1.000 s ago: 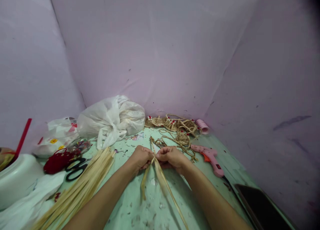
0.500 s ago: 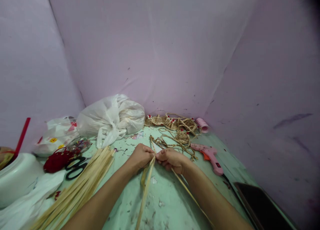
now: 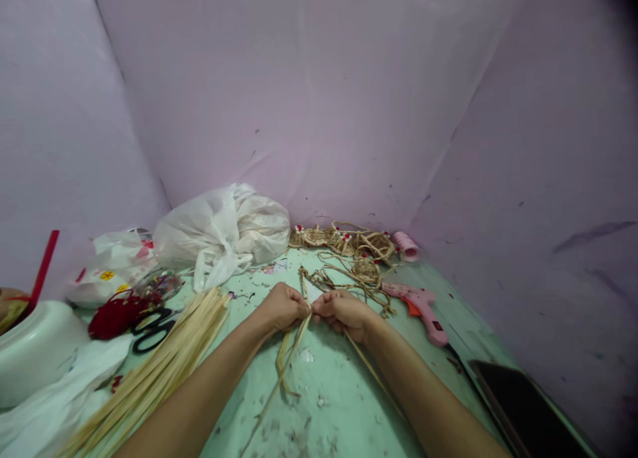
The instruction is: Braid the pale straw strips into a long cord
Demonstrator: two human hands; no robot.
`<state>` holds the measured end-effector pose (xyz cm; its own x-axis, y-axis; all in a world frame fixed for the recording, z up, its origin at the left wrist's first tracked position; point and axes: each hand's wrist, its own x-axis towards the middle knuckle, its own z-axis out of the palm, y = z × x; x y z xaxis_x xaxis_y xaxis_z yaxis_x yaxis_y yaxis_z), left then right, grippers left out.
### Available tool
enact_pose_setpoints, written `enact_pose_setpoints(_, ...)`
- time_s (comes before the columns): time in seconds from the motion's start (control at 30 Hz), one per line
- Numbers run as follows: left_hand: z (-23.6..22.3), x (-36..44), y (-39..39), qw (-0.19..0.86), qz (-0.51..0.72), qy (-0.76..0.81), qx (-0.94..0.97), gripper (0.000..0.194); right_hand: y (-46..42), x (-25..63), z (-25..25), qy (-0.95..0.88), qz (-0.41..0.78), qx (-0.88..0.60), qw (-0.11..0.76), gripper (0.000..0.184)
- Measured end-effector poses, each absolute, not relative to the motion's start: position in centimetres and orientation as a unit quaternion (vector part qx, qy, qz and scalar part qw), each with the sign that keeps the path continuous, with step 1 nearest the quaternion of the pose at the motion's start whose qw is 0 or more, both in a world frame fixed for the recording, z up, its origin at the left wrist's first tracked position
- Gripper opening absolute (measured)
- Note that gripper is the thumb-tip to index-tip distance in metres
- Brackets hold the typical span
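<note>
My left hand (image 3: pixel 285 308) and my right hand (image 3: pixel 343 312) meet over the middle of the table, fingertips pinched close together on a thin braid (image 3: pixel 304 282) of straw-coloured fibre strips. The braid's knotted far end lies on the table beyond my fingers. Two loose strips (image 3: pixel 285 365) hang toward me below my left hand. Another strip (image 3: pixel 371 368) passes out under my right hand and runs along the inside of my right forearm. The exact crossing of the strips is partly hidden by my fingertips.
A bundle of pale strips (image 3: pixel 169 365) and black-handled scissors (image 3: pixel 152 328) lie left, near red yarn (image 3: pixel 114 315). Behind are a white plastic bag (image 3: pixel 224 235) and twine pieces (image 3: pixel 343 240). On the right are a pink glue gun (image 3: pixel 423 312) and a dark flat device (image 3: pixel 523 405).
One long strip has swung from the right side to hang down left of centre. Another now comes out under my right hand. Both hands stay pinched at nearly the same spot.
</note>
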<state>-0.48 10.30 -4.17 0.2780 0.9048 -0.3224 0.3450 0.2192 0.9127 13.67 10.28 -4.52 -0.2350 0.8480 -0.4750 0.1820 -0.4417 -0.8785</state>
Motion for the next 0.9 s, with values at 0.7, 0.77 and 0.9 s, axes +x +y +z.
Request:
enact_pose_setpoints(0.7,-2.1,-0.7,9.4,0.403,0.161,0.622,0.652,0.010,10.0,13.0,-4.8,-0.499,0.578,-0.596,0.250,0.013)
enact_pose_setpoints(0.77,-1.8,0.1,8.7,0.357,0.150,0.637,0.667,0.010,9.9,12.9,-4.8,-0.479,0.596,-0.591,0.258,0.010)
enact_pose_setpoints(0.9,-2.4,2.2,6.5,0.258,0.167,0.660,0.685,0.007,9.8,12.8,-4.8,-0.442,0.612,-0.592,0.281,0.010)
